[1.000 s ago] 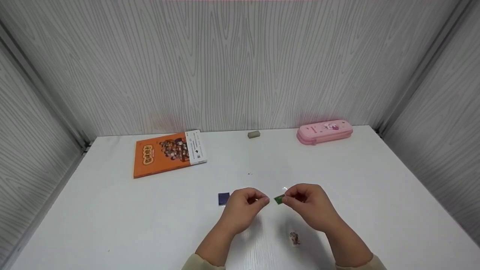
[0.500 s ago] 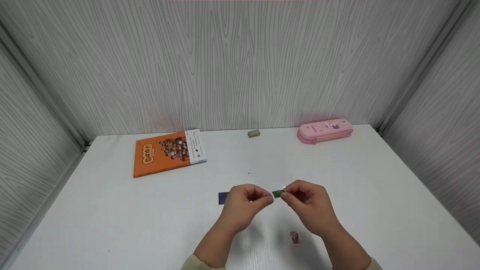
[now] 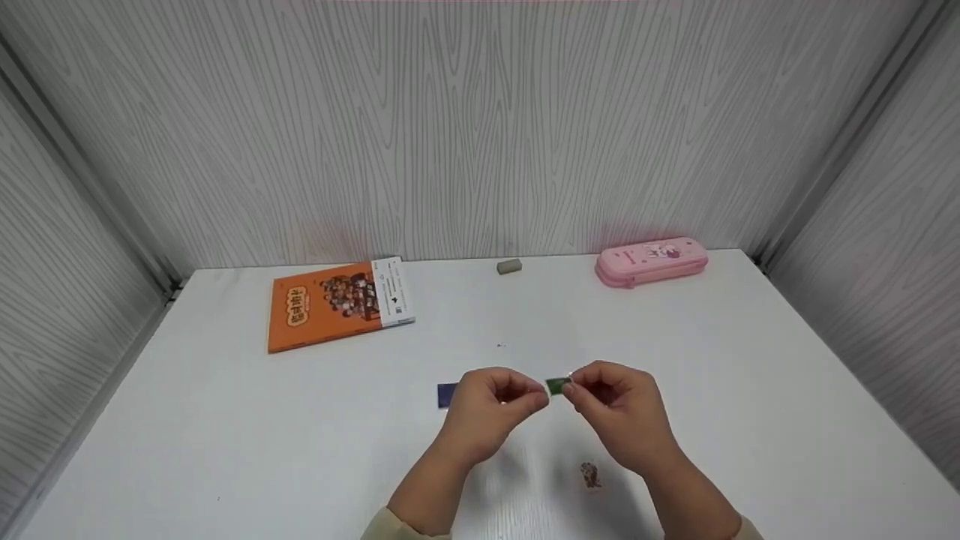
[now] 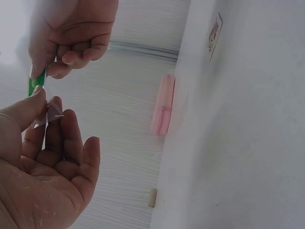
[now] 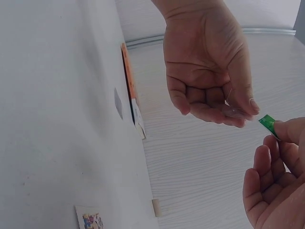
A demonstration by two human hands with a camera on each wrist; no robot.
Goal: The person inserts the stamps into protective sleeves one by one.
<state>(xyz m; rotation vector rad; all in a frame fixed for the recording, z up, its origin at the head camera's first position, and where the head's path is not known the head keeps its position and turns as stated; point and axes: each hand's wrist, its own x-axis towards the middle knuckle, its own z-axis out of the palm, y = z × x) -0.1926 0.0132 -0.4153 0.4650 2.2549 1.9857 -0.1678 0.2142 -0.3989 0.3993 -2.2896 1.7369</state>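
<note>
In the head view my left hand (image 3: 486,420) and right hand (image 3: 624,418) face each other above the white table, fingertips a small gap apart. Between thumb and forefinger my right hand pinches a small flat green piece (image 3: 556,386), glossy in the right wrist view. My left hand pinches a crumpled scrap of clear plastic film (image 5: 233,112), best seen in the wrist views; whether it joins the green piece I cannot tell. Below the hands lies a small card with a printed figure (image 3: 590,475). A dark blue square (image 3: 447,394) is partly hidden behind my left hand.
An orange book (image 3: 330,306) lies at the back left of the white table (image 3: 262,435). A small grey-beige block (image 3: 509,266) sits at the back middle, and a pink pencil case (image 3: 652,262) at the back right. Wood-grain panels (image 3: 450,135) enclose the back and sides.
Since one second ago both hands have risen slightly, and the gap between them has narrowed. The green piece has turned more level. In the last half second almost nothing moved.
</note>
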